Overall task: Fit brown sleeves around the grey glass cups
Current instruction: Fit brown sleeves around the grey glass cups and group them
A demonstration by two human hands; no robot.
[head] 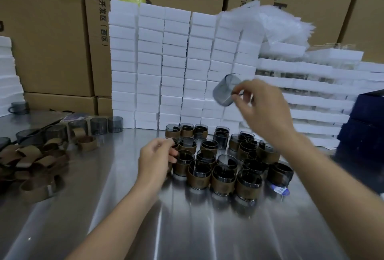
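Observation:
My right hand [264, 105] holds a bare grey glass cup [225, 91] by its handle, tilted in the air above the cluster. Several grey cups wearing brown sleeves [224, 168] stand grouped on the steel table [187, 228]. At the left edge of that group my left hand [155, 157] has its fingers curled round the rim of a sleeved cup [184, 161]. Loose brown sleeves [37, 162] lie in a pile at the far left. Several bare grey cups [97, 125] stand behind that pile.
Stacks of white boxes [166, 68] form a wall behind the cups, with more white trays [311, 97] at the right. Large cardboard cartons [52, 31] stand behind. A dark blue box [365, 126] sits at the right edge. A clear plastic bag [280, 22] lies on the stacks.

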